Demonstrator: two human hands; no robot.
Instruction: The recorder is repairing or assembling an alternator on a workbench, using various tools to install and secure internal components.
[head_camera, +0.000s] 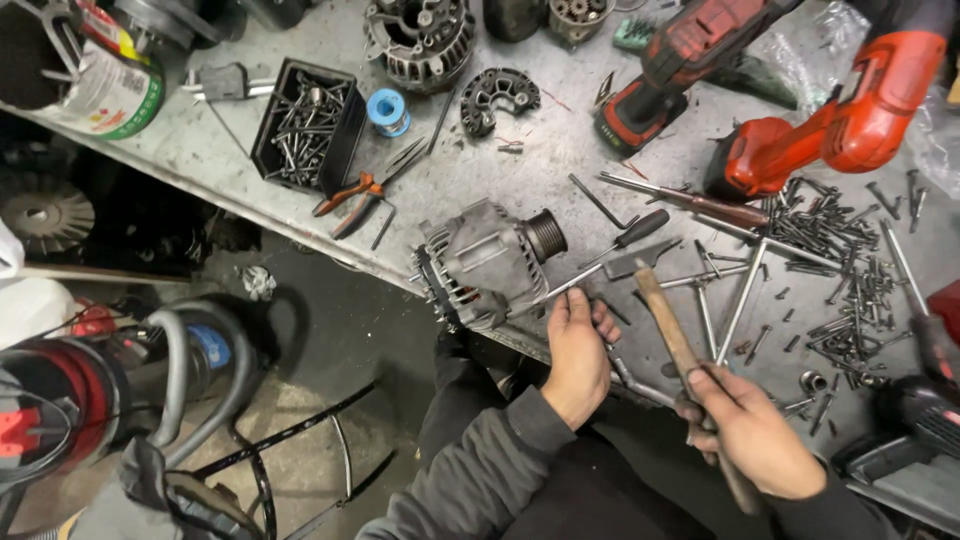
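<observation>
A grey alternator (487, 262) with a black pulley lies on its side at the near edge of the metal workbench (545, 150). My left hand (577, 352) grips a thin metal rod (568, 287) whose tip rests against the alternator's housing. My right hand (748, 432) is closed around the wooden handle of a hammer (662, 312); the hammer's steel head sits just right of the alternator, near a black-handled screwdriver (632, 232).
Loose bolts and screws (832, 262) cover the bench's right side, beside two red power drills (822, 130). A black tray of bolts (305, 125), orange pliers (362, 190), a blue wire spool (388, 110) and alternator parts (420, 40) lie further back. A vacuum cleaner (110, 375) stands on the floor at left.
</observation>
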